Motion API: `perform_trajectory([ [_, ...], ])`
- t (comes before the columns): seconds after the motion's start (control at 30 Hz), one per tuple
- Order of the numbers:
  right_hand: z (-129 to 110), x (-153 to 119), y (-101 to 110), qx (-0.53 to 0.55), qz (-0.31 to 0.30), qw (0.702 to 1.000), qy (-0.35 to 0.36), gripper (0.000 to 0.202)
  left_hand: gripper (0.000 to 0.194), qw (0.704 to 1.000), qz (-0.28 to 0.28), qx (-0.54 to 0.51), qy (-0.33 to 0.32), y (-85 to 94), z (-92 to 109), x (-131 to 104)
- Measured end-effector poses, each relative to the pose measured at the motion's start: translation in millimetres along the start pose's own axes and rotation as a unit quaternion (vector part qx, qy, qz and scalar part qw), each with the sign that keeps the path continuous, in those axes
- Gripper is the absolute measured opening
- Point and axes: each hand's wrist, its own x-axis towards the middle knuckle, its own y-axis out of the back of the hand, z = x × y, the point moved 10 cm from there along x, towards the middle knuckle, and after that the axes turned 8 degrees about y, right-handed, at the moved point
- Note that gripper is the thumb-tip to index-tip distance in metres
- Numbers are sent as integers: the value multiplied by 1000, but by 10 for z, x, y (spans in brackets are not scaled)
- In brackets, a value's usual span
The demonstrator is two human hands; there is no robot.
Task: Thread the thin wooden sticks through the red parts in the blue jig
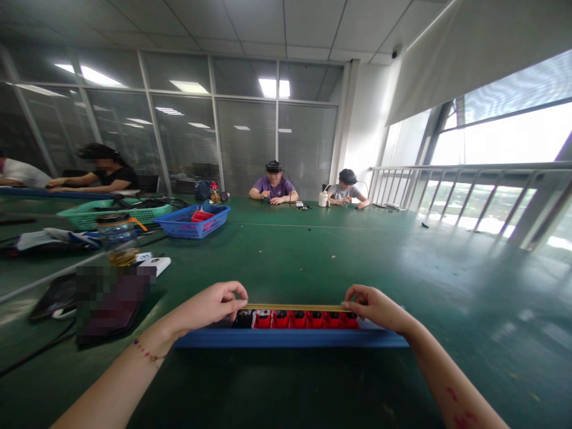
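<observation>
A long blue tray (290,338) lies across the green table in front of me. Inside it stands a row of several small red bins (298,320) with dark pieces in them. A thin yellowish strip (295,307) runs along the far side of the row. My left hand (223,301) pinches the strip's left end with curled fingers, above the tray's left part. At the other end, my right hand (367,302) is closed on the strip between thumb and fingers. The fingertips partly hide both ends.
Left of me are a dark purple pouch (116,304), a lidded glass jar (118,241), cables, a green basket (84,215) and a blue basket (192,225) with a red container. Other people sit at the table's far side and far left. A railing (456,190) borders the windows.
</observation>
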Motion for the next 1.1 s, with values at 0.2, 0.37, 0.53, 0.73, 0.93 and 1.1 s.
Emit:
perform_trajectory([
  [0.2,-11,5,8,-53,2,998,18,37,38,1000,6,27,-7,21,-53,13],
  [0.37,-15,8,-21,-29,-9,999,18,37,38,1000,1,26,-17,-5,-42,11],
  [0.53,-7,6,-37,-3,-14,1000,14,37,34,997,25,61,-32,63,-21,20],
  [0.73,-14,8,-36,-3,-11,1000,14,39,25,983,74,151,-79,210,158,-35],
  [0.93,9,8,-16,-22,-8,1000,19,37,24,918,185,306,-173,346,537,-227],
  [1.1,42,-10,-15,22,-22,999,21,37,28,868,308,336,-195,815,717,-377],
])
